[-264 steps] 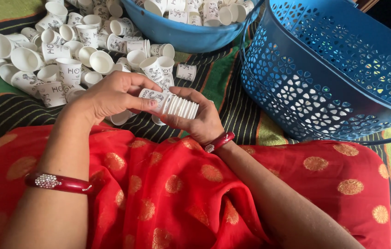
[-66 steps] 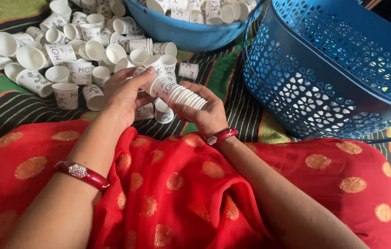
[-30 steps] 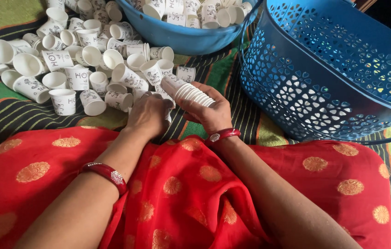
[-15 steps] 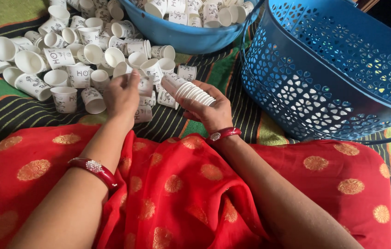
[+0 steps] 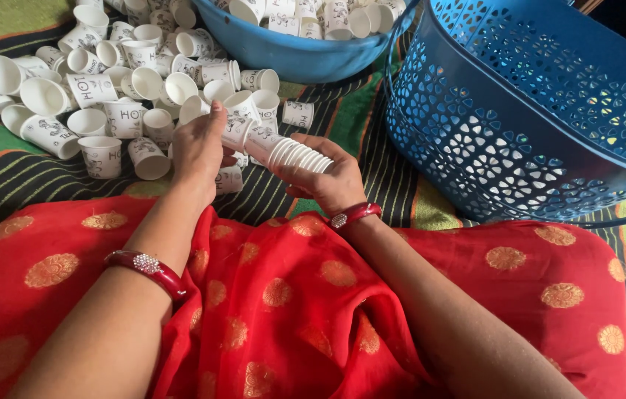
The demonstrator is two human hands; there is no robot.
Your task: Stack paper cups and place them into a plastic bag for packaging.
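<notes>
My right hand (image 5: 331,181) grips a stack of small white paper cups (image 5: 291,153), lying sideways with its rims toward the right. My left hand (image 5: 198,148) holds a single white paper cup (image 5: 237,131) against the stack's left end. Both hands hover just above a striped mat, over my lap in red cloth with gold dots. Each wrist wears a dark red bangle.
Several loose white paper cups (image 5: 91,89) lie scattered on the striped mat (image 5: 394,174) at the upper left. A blue bowl (image 5: 305,55) holding more cups sits at the top centre. A large blue perforated plastic basket (image 5: 534,111) stands to the right.
My left hand reached into the loose cups on the mat, picked one up and brought it back to the end of the stack. The right hand stayed put.
</notes>
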